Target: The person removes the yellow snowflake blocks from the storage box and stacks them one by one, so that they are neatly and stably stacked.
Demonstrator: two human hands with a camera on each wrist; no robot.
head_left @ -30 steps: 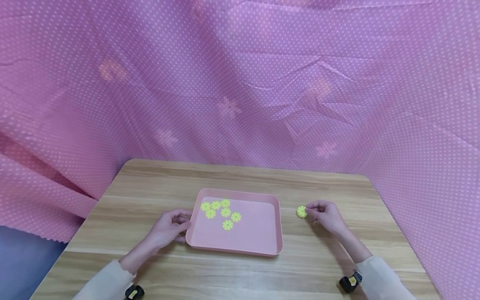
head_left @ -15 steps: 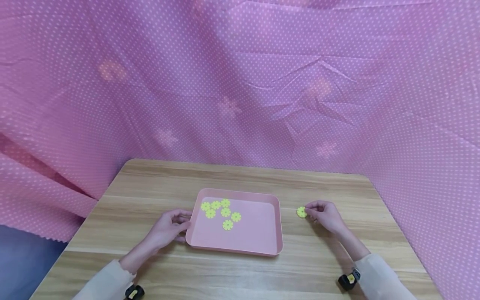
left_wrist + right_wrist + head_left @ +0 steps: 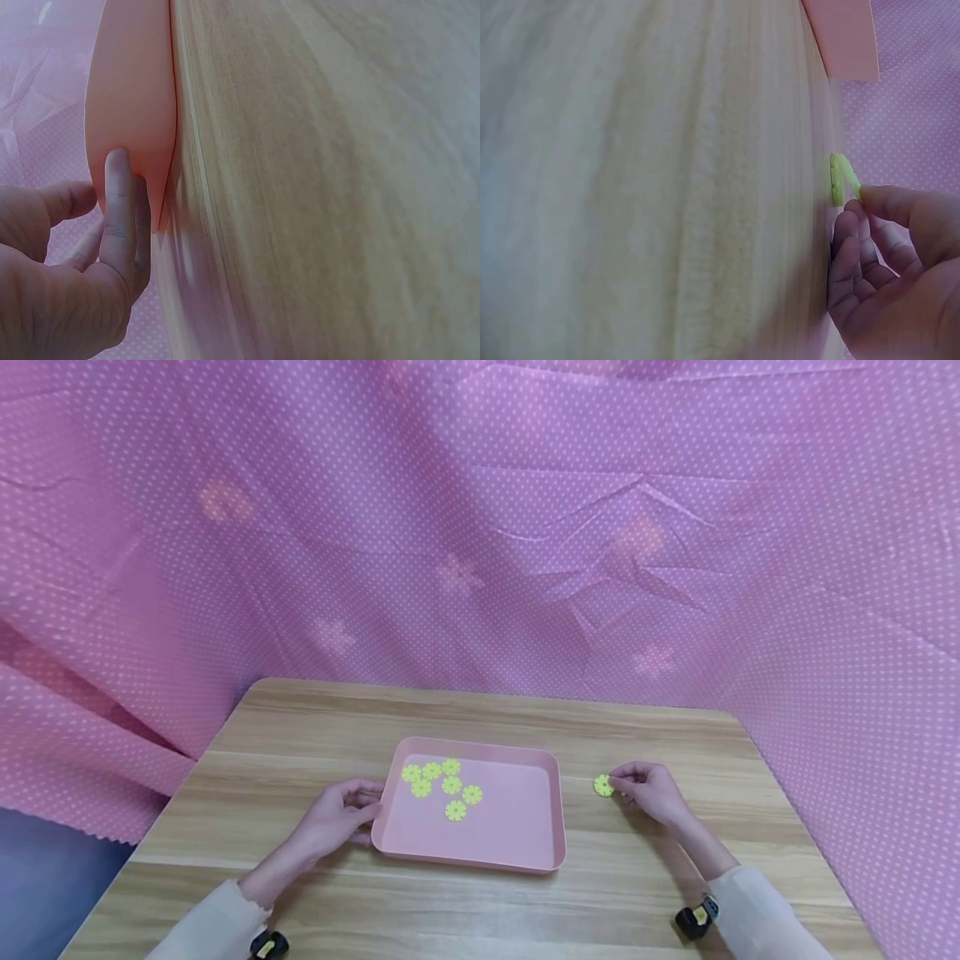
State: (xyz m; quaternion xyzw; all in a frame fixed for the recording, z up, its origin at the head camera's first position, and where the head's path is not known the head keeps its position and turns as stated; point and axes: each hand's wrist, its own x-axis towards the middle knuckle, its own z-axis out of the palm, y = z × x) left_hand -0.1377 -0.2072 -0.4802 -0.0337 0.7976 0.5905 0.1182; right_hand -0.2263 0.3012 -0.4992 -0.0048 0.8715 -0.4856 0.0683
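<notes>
A pink tray (image 3: 517, 814) stands on the table with several yellow-green notched discs (image 3: 455, 811) lying in its left half. My left hand (image 3: 333, 817) holds the tray's left wall. In the left wrist view the thumb is at the rim and the fingers (image 3: 117, 195) lie against the outer wall. Right of the tray, my right hand (image 3: 654, 793) pinches a yellow-green notched disc (image 3: 602, 785) by its right edge. In the right wrist view this disc (image 3: 849, 176) tilts up beside a second disc (image 3: 836, 184) that lies flat on the table.
The wooden table (image 3: 480, 918) has rounded back corners. A pink dotted curtain (image 3: 480, 568) hangs behind it and on both sides. Black devices (image 3: 696, 920) are strapped to both wrists, by the pale sleeves.
My right hand and wrist have shifted very slightly to the left, still at the disc. The left hand, the tray and the discs in it have not moved.
</notes>
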